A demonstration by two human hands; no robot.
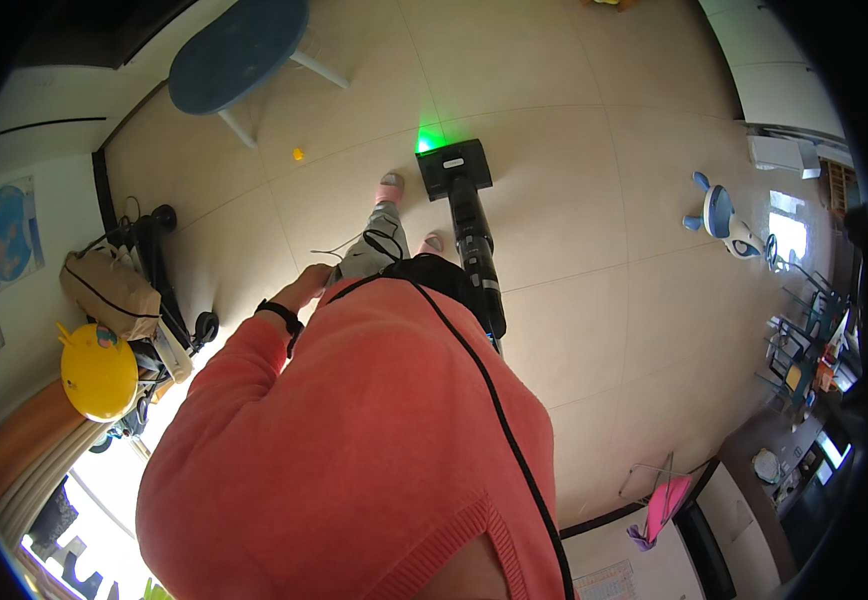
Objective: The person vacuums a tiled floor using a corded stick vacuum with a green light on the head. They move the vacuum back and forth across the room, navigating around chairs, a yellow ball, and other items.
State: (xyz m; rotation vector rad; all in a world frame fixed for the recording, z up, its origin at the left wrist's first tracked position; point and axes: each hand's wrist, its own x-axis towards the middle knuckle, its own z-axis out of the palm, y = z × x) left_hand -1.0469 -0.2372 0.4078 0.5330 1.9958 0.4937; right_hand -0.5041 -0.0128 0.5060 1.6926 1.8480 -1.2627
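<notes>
A black upright floor cleaner (471, 232) stands on the beige tiles at my side. Its wide head (454, 169) points away from me, and a green light shines on the floor at its front left corner. My left hand (312, 285), with a black band on the wrist, is low beside my grey trousers; its fingertips are partly hidden at the cloth, so I cannot tell what they hold. My right hand is out of view, hidden beyond my pink sweater on the cleaner's side. A black cord runs down over the sweater.
Ahead on the left is a blue oval stool (235, 52), with a small yellow object (298, 154) on the floor nearby. A black wheeled frame with bags and a yellow balloon-like item (99, 373) stands left. A child's ride-on toy (723, 214) and a pink folding item (665, 506) are right.
</notes>
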